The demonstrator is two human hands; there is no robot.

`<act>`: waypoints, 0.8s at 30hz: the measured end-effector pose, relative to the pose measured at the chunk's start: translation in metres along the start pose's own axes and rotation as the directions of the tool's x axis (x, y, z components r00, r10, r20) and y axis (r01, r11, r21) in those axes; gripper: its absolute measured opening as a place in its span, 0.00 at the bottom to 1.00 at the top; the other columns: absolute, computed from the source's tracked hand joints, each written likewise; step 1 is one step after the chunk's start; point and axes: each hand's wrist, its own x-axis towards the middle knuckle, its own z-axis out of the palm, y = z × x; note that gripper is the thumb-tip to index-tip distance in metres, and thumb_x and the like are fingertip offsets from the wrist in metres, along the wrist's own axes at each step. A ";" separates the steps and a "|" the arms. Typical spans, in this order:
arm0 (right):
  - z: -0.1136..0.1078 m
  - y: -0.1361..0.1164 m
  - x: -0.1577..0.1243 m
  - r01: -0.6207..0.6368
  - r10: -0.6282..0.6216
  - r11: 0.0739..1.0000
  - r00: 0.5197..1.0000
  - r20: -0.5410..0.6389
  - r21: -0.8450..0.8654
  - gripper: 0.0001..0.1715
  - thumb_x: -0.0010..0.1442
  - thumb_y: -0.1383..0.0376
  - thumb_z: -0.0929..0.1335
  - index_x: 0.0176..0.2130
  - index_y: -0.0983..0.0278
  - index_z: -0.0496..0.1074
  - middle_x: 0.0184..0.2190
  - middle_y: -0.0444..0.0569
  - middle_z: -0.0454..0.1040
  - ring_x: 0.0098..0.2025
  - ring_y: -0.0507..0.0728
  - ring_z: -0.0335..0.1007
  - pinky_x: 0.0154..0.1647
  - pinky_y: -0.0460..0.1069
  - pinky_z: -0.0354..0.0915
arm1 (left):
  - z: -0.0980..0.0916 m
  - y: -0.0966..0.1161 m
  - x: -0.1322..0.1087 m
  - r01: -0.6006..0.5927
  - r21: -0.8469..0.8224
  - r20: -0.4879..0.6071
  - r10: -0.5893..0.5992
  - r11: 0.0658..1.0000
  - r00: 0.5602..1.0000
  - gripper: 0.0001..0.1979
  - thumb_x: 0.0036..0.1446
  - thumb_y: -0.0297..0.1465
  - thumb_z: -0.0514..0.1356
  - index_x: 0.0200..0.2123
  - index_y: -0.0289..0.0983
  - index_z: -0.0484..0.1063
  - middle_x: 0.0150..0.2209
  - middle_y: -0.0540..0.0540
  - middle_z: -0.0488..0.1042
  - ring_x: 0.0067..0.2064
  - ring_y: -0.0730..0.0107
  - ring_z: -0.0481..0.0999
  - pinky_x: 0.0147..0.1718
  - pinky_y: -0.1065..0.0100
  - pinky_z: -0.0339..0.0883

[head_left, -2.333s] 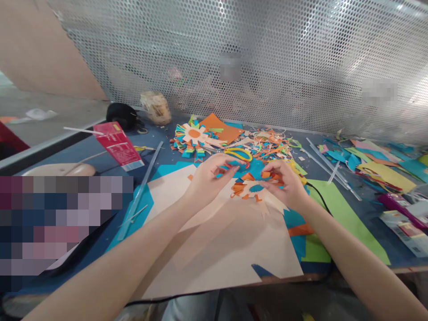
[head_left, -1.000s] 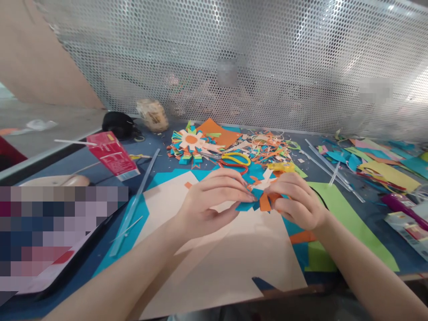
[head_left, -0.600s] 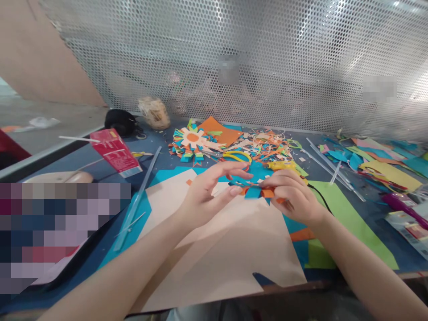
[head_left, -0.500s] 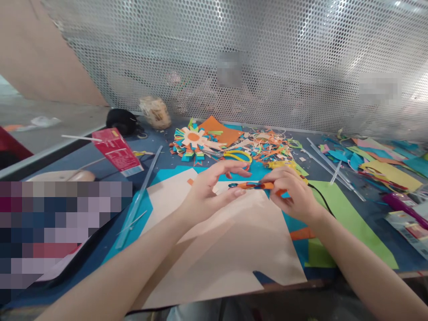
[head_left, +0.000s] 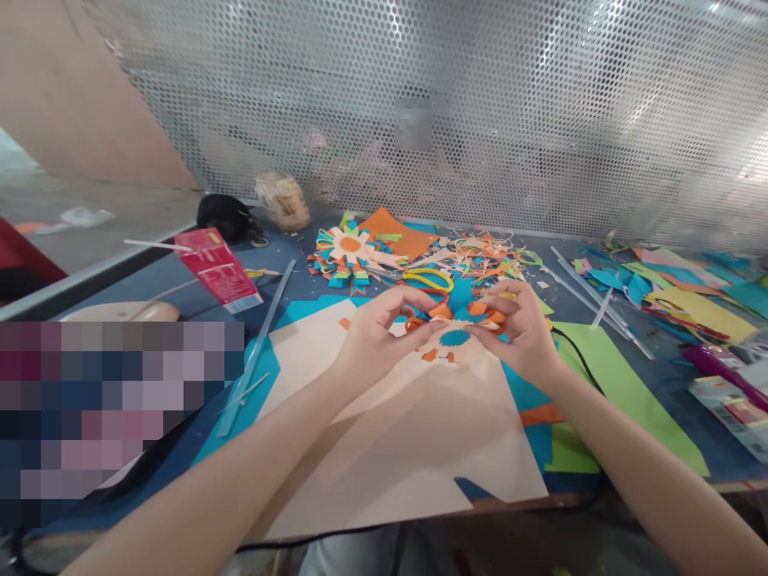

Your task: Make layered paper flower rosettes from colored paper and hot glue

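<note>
A paper flower (head_left: 454, 338) with a blue centre, pale fringe and orange petals is held between both hands above the pale sheet (head_left: 390, 448). My left hand (head_left: 387, 326) pinches its left side, thumb in front. On its right side, my right hand (head_left: 517, 326) grips the edge between thumb and fingers. The fingers partly cover the petals. Behind the hands lie yellow-handled scissors (head_left: 429, 280). A finished-looking layered paper flower (head_left: 350, 246) with an orange centre rests at the back left of the hands.
Paper scraps (head_left: 483, 258) are heaped behind the hands. A red drink carton (head_left: 217, 268) with a straw, a jar (head_left: 282, 202) and clear glue sticks (head_left: 255, 352) are on the left. Green paper (head_left: 630, 408), coloured cuttings (head_left: 690, 288) and a purple tool (head_left: 726, 376) are on the right.
The paper flower has turned from edge-on to show its blue centre. My left hand has closed on it, and my right hand has shifted its grip.
</note>
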 end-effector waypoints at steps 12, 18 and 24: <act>-0.004 -0.002 0.004 0.147 -0.131 0.944 0.989 0.072 -0.297 0.08 0.52 0.68 0.66 0.36 0.60 0.67 0.32 0.45 0.73 0.33 0.52 0.70 0.32 0.46 0.69 | -0.002 -0.003 0.004 -0.112 -0.078 0.034 0.114 0.991 0.993 0.04 0.47 0.29 0.63 0.29 0.37 0.72 0.34 0.45 0.70 0.40 0.69 0.70 0.38 0.68 0.67; -0.004 -0.004 0.005 0.167 -0.147 0.937 0.985 0.085 -0.308 0.07 0.52 0.68 0.66 0.35 0.62 0.67 0.33 0.46 0.74 0.35 0.51 0.71 0.34 0.45 0.69 | -0.001 -0.005 0.002 0.055 -0.168 0.069 -0.044 0.984 0.997 0.08 0.46 0.32 0.63 0.30 0.36 0.69 0.32 0.47 0.70 0.35 0.71 0.70 0.33 0.70 0.66; -0.003 -0.003 0.005 0.172 -0.154 0.942 0.985 0.083 -0.289 0.08 0.52 0.68 0.67 0.36 0.62 0.67 0.37 0.48 0.73 0.39 0.52 0.71 0.39 0.47 0.69 | 0.000 -0.007 0.002 0.101 -0.110 0.078 -0.093 0.989 0.993 0.10 0.49 0.34 0.62 0.36 0.37 0.70 0.37 0.47 0.71 0.40 0.69 0.69 0.35 0.71 0.65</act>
